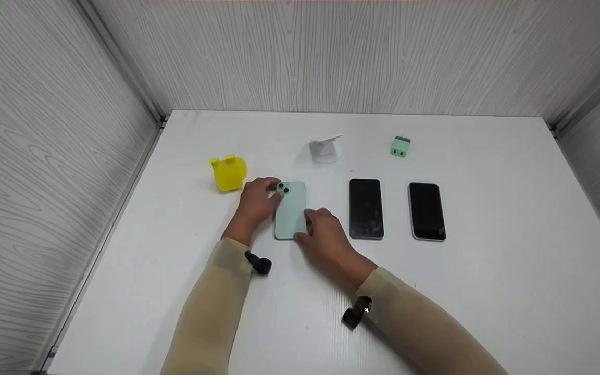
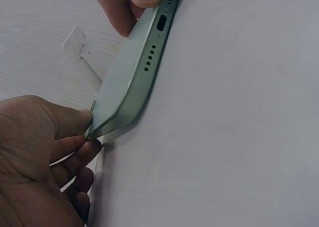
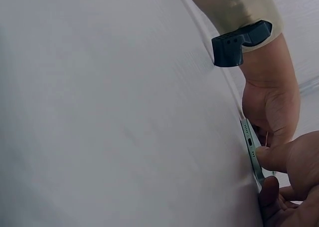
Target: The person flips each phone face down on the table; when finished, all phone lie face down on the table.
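A mint-green phone (image 1: 290,211) lies back side up on the white table, its camera lenses at the far left corner. My left hand (image 1: 260,200) pinches that corner between thumb and fingers. At the phone's near right edge, my right hand (image 1: 325,235) holds it with the thumb by the bottom corner and fingers along the side. The left wrist view shows the charging port and speaker holes on the phone's (image 2: 119,82) bottom edge, with the left thumb (image 2: 75,121) against the far corner. In the right wrist view, the right thumb (image 3: 274,157) presses on the phone's back.
Left of the phone stands a yellow phone holder (image 1: 228,173). Behind it are a white stand (image 1: 324,149) and a green charger plug (image 1: 400,146). Two phones with dark screens, one black (image 1: 366,208) and one light-edged (image 1: 427,211), lie to the right. Grey panels enclose the table.
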Available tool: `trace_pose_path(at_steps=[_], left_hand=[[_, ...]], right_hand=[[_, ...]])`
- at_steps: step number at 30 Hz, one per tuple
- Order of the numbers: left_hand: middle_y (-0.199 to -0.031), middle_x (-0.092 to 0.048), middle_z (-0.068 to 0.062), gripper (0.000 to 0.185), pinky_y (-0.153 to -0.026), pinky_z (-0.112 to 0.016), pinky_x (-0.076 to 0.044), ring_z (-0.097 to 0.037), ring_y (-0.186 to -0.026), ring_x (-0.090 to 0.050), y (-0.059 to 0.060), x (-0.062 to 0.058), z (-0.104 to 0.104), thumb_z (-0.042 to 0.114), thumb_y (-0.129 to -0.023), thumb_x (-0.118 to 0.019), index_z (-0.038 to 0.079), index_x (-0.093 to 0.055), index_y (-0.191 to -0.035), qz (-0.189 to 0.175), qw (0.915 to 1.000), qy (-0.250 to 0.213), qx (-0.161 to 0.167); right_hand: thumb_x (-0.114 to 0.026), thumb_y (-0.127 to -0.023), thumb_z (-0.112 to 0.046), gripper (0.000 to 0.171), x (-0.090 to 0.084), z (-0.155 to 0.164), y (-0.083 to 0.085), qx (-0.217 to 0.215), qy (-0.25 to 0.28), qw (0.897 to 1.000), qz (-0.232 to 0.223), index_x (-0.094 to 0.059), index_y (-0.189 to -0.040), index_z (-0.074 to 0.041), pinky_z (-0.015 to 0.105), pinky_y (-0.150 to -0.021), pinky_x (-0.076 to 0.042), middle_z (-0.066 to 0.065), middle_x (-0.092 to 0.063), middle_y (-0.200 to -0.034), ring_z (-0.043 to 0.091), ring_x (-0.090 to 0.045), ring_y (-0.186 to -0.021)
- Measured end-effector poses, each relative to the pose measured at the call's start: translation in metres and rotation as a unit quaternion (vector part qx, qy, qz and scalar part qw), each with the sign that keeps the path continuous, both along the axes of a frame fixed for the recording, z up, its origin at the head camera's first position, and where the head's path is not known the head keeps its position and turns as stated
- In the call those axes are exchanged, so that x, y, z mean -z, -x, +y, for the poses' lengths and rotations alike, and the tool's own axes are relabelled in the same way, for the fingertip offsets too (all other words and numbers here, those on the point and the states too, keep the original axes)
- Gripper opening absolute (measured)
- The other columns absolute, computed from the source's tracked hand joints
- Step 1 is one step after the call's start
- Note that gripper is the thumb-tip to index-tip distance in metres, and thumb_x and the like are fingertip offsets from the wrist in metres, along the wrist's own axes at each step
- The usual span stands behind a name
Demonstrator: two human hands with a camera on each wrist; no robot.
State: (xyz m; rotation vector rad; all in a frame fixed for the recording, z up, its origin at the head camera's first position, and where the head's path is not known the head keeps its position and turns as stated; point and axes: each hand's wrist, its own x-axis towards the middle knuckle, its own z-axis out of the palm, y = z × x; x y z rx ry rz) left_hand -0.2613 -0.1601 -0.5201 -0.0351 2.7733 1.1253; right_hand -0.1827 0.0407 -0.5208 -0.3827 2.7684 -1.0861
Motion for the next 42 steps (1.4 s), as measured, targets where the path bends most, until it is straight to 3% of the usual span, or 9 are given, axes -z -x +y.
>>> trace_pose_path(at_steps=[7,23,30,36,42], left_hand=[[-0.152,-0.062,-0.006,0.043,-0.13,-0.046,-0.036,-0.029,-0.147,-0.047,0.0,-0.002,0.003,0.023,-0.111,-0.063,0.014,-0.062,-0.152,-0.014,0.9999,0.002,-0.004],[-0.153,-0.063,-0.006,0.045,-0.131,-0.045,-0.032,-0.031,-0.15,-0.047,0.002,0.001,0.003,0.023,-0.107,-0.071,0.014,-0.065,-0.151,-0.003,0.9999,0.016,0.0],[-0.152,-0.064,-0.004,0.045,-0.132,-0.044,-0.032,-0.028,-0.149,-0.047,0.002,0.001,0.004,0.024,-0.107,-0.072,0.015,-0.065,-0.15,-0.012,0.9997,0.016,-0.012],[-0.152,-0.064,-0.003,0.045,-0.132,-0.044,-0.033,-0.027,-0.149,-0.048,0.001,0.0,0.008,0.023,-0.107,-0.072,0.016,-0.065,-0.151,-0.019,0.9994,0.013,-0.026],[-0.151,-0.064,-0.003,0.045,-0.131,-0.044,-0.034,-0.027,-0.148,-0.048,0.002,0.002,0.009,0.024,-0.107,-0.072,0.016,-0.065,-0.15,-0.017,0.9996,0.004,-0.021]], right_hand=[[-0.082,-0.099,-0.022,0.048,0.0,-0.001,0.0,0.004,0.002,1.0,-0.009,-0.068,-0.139,0.001,0.037,-0.087,-0.052,0.014,-0.066,-0.113,0.021,-0.058,-0.095],[-0.082,-0.099,-0.022,0.048,-0.001,0.0,0.0,-0.004,-0.008,1.0,-0.01,-0.067,-0.138,0.002,0.037,-0.085,-0.051,0.014,-0.065,-0.111,0.022,-0.056,-0.094],[-0.081,-0.099,-0.023,0.049,-0.001,0.003,0.0,-0.006,0.014,1.0,-0.019,-0.067,-0.139,0.002,0.036,-0.085,-0.052,0.012,-0.066,-0.113,0.021,-0.058,-0.094],[-0.08,-0.099,-0.019,0.05,-0.001,0.019,0.0,-0.008,0.039,0.999,-0.015,-0.066,-0.141,0.004,0.036,-0.086,-0.054,0.013,-0.068,-0.116,0.021,-0.061,-0.094],[-0.081,-0.099,-0.019,0.057,-0.008,0.058,-0.003,0.018,0.038,0.999,-0.006,-0.063,-0.148,0.004,0.039,-0.087,-0.056,0.015,-0.071,-0.122,0.022,-0.065,-0.096]])
